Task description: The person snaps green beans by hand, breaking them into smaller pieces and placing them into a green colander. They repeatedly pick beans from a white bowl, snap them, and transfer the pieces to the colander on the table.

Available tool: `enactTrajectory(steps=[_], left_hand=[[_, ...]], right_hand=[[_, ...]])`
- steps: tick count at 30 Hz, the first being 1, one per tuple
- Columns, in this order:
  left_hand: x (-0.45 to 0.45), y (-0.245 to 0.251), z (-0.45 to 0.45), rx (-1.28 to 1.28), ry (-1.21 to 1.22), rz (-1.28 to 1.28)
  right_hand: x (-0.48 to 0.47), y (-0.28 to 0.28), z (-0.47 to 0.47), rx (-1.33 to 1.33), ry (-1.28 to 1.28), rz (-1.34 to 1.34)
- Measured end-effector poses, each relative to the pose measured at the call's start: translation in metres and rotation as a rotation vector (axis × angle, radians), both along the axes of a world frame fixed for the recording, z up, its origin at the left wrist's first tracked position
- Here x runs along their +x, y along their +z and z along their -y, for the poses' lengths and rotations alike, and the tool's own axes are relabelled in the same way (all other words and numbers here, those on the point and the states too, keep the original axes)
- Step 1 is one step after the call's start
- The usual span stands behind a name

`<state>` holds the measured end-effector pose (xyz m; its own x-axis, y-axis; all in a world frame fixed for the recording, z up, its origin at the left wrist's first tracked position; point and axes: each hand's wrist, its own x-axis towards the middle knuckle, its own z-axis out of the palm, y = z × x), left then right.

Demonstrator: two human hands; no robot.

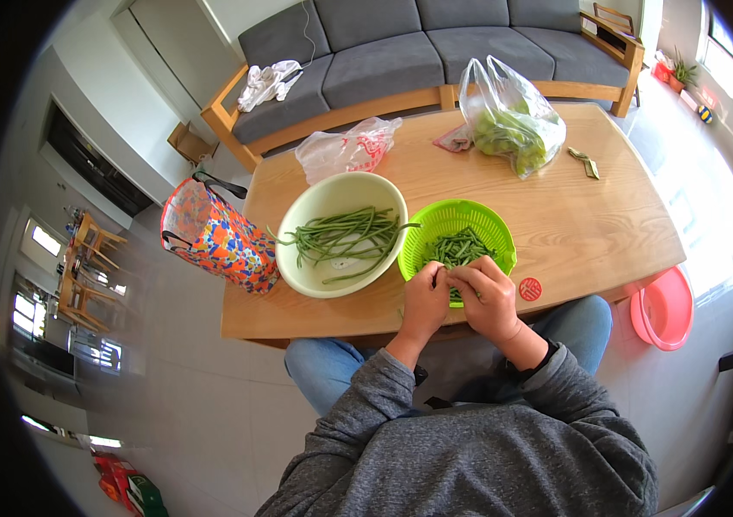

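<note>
My left hand (428,294) and my right hand (486,294) meet at the fingertips over the near rim of a bright green plastic colander (415,249). Their thumbs and fingers are pinched together; whatever lies between them is too small to make out. Short cut pieces of green bean (460,245) lie in the colander, partly hidden by my hands. Touching it on the left is a cream plastic basin (298,274) that holds long green beans (347,236), a few of them reaching over its rim.
Behind the basin lies a crumpled plastic bag (340,152). A clear bag of green produce (512,136) stands at the table's back right. A patterned tote bag (224,236) is left of the basin, a round red coaster (530,289) right of the colander, and a pink basin (663,310) beside the table.
</note>
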<state>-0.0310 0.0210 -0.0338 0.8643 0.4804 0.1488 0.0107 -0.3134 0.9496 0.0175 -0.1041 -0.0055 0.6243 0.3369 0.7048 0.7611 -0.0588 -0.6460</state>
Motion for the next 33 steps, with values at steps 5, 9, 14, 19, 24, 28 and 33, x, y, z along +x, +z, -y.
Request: enactTrajectory(steps=[5, 9, 14, 19, 24, 28, 33], left_hand=[[0.004, -0.009, -0.003, -0.361, 0.025, 0.055], [0.005, 0.001, -0.014, -0.655, -0.043, 0.025], [-0.002, 0.02, -0.008, -0.457, -0.188, 0.022], [-0.002, 0.023, -0.002, -0.509, -0.241, 0.039], [-0.001, 0.013, -0.006, -0.593, -0.343, -0.003], [-0.004, 0.008, -0.012, -0.535, -0.448, -0.136], [-0.005, 0.008, -0.011, -0.501, -0.448, -0.203]], right_hand=[[-0.011, 0.001, -0.002, 0.03, 0.011, 0.084], [-0.013, 0.001, -0.002, 0.069, -0.035, 0.089], [0.025, -0.002, 0.002, 0.009, -0.126, -0.105], [0.032, -0.012, 0.006, -0.062, 0.162, -0.443], [0.041, -0.019, 0.007, 0.137, 0.511, -0.987], [0.048, -0.019, 0.007, 0.082, 0.321, -0.903], [0.046, -0.017, 0.005, 0.1, 0.257, -0.817]])
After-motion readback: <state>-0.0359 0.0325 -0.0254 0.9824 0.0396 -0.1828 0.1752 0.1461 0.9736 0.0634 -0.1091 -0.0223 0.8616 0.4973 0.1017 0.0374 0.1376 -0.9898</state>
